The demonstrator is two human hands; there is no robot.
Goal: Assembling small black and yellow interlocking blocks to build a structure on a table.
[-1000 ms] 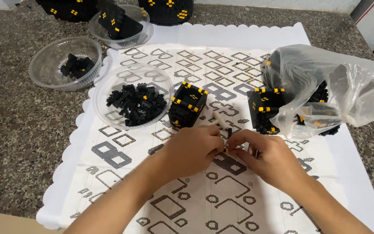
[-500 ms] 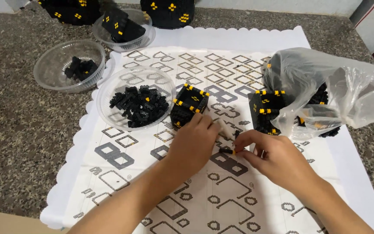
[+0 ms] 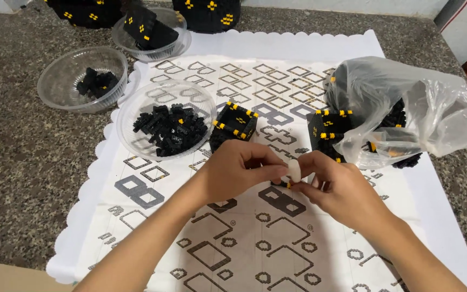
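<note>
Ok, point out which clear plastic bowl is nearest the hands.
The big bowl of loose black pieces on the patterned mat, just up-left of the left hand. The other two bowls lie farther back, toward the stone counter's far-left side.

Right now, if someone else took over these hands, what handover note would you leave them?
Left hand and right hand: both over the patterned mat, fingers pinched together on a tiny black-and-yellow piece.
Parts: loose black bricks fill the clear bowl left of the hands; a second bowl with fewer bricks sits on the stone counter further left.
Done: one black-and-yellow cube stands by the bowl; more sit in and beside the plastic bag on the right.
Left: the small piece is far from a full cube; plenty of loose bricks remain.
</note>
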